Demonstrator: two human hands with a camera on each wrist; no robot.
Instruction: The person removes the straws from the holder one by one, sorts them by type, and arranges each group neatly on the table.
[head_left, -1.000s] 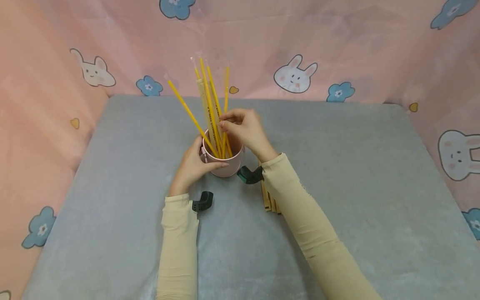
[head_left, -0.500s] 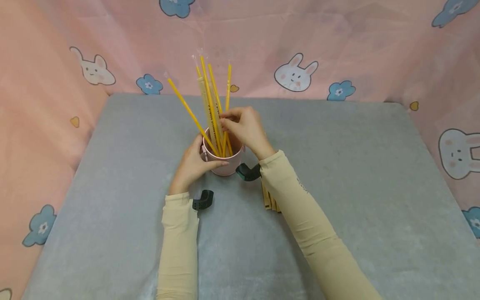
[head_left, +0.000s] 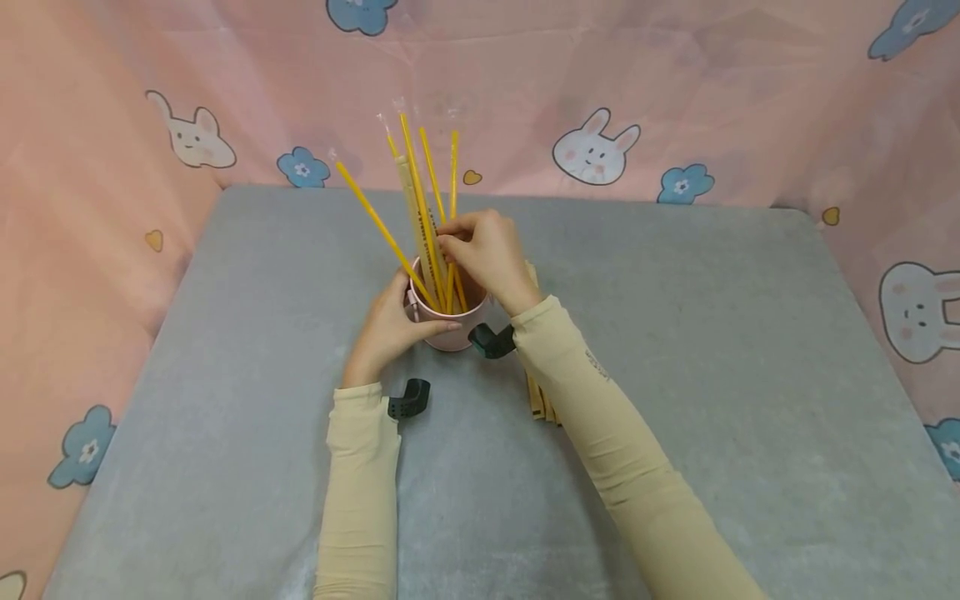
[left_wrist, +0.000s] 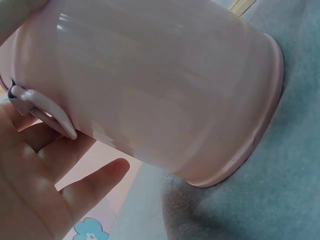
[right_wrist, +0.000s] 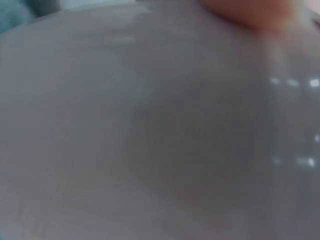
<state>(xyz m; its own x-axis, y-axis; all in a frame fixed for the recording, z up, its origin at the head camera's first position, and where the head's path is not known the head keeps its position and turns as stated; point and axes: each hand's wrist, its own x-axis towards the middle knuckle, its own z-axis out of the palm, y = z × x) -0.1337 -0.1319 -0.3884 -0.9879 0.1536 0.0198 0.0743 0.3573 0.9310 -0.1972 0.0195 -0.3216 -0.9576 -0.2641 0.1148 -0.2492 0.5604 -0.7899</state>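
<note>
At frame centre, the left hand (head_left: 386, 329) curls round the pink cup (head_left: 450, 329); the right hand (head_left: 483, 254) pinches a yellow straw (head_left: 452, 179) standing in it

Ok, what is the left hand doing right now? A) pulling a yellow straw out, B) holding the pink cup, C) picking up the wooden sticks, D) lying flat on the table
B: the left hand is wrapped round the side of the pink cup, steadying it on the table.
</note>
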